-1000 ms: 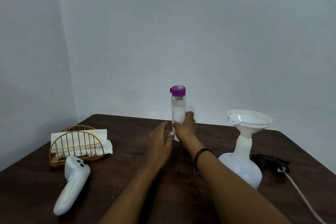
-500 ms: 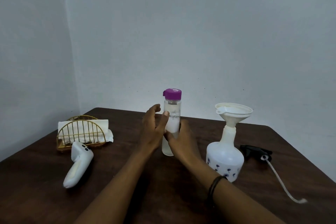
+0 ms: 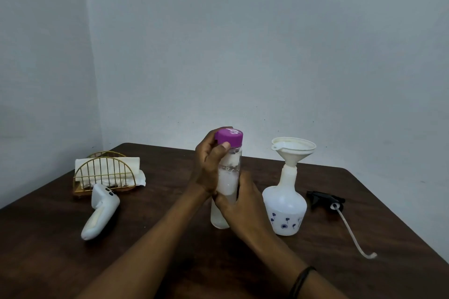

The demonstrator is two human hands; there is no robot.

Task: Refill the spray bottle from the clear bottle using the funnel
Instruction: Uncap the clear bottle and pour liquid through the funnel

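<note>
Bottle: upright, part-filled; judged rigid, smooth, moderately heavy.
Right hand: wrapped around lower body.
Left hand: fingers closed on cap.
Funnel: seated, right.

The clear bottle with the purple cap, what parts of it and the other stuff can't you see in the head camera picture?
- Clear bottle: head view; its middle is covered by the left hand and right hand.
- Purple cap: left fingers wrap its far side; whether it is loosened cannot be told.
- Spray bottle: opaque white wall hides any liquid level.
- Funnel: the spout is hidden inside the spray bottle's neck.
</note>
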